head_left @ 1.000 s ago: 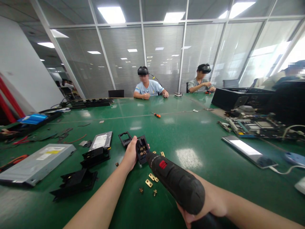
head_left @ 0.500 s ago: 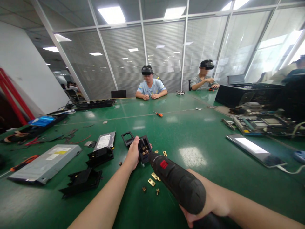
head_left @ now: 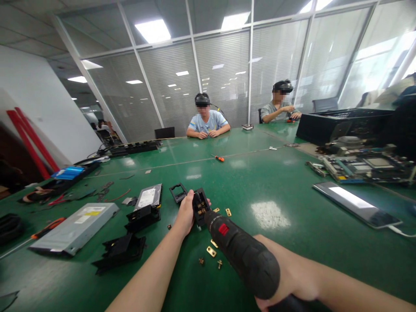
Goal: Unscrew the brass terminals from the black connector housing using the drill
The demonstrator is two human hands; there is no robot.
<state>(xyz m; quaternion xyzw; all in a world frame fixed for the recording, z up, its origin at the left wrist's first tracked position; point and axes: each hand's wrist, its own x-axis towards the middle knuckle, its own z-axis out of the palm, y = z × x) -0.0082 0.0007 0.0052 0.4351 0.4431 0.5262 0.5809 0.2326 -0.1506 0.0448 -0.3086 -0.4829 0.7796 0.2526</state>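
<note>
Green laminate covers the big table [head_left: 276, 182], and near its front edge the left hand [head_left: 186, 213] grips a small black socket housing [head_left: 200, 205], fingers curled round its left side and thumb on top, holding it tilted on the tabletop with its brass contacts facing the camera. The right hand [head_left: 292, 277] is wrapped tightly round the handle of a black electric screwdriver [head_left: 242, 253] with a red switch; the tool's nose points far and left and meets the housing's open face. Small brass pieces [head_left: 212, 251] lie scattered on the table just beside and below the housing, some near the tool's barrel. To the left sit a hard drive [head_left: 148, 197], a black plastic frame [head_left: 178, 192], more black plastic parts [head_left: 120, 251] and a grey optical drive [head_left: 76, 227]. To the right lie a phone [head_left: 355, 203] with a cable and a circuit board [head_left: 364, 167]. Farther off rests an orange-handled screwdriver [head_left: 218, 158]. Two other people [head_left: 208, 123] sit at the far edge, hands on the table.
</note>
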